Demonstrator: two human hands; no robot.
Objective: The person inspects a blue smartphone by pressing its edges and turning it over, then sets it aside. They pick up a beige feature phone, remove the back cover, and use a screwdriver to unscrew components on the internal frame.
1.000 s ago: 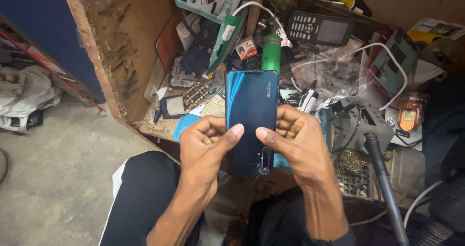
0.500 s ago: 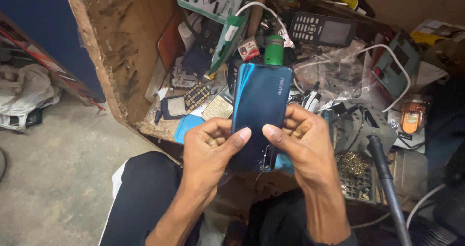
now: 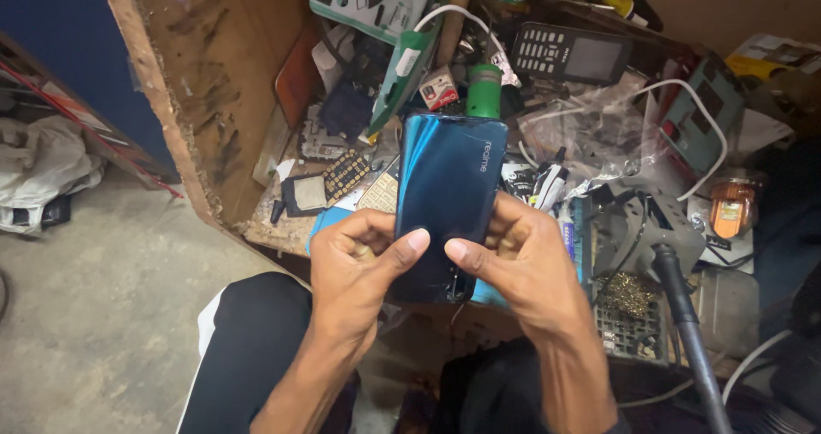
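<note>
Since a second ago you have drawn the glossy teal-blue smartphone with its glass back facing up (image 3: 449, 203) a little closer to yourself, and both thumbs have slid nearer each other on its lower half; its tilt has barely changed. Your left hand (image 3: 359, 267) is clamped on the phone's lower left edge, thumb laid across the back, fingers curled under. Your right hand (image 3: 517, 267) grips the lower right edge the same way, thumb tip almost meeting the left one.

You hold the phone in the air above your lap, in front of the cluttered wooden workbench (image 3: 214, 109), with a black keypad handset (image 3: 577, 55) and a green cylindrical cap (image 3: 484, 88) beyond its far end. A black-handled soldering tool (image 3: 684, 331) lies to your right.

By my reading you are working at the back cover near its bottom edge, pressing or feeling along the seam. Whether the cover sits flush there I cannot tell; a small gap or chip shows at the bottom right corner. Any further press calls for even thumb pressure and a steady grip underneath, since glass flexes poorly.

Its long axis runs away from you, leaning slightly right, top end toward the bench.
</note>
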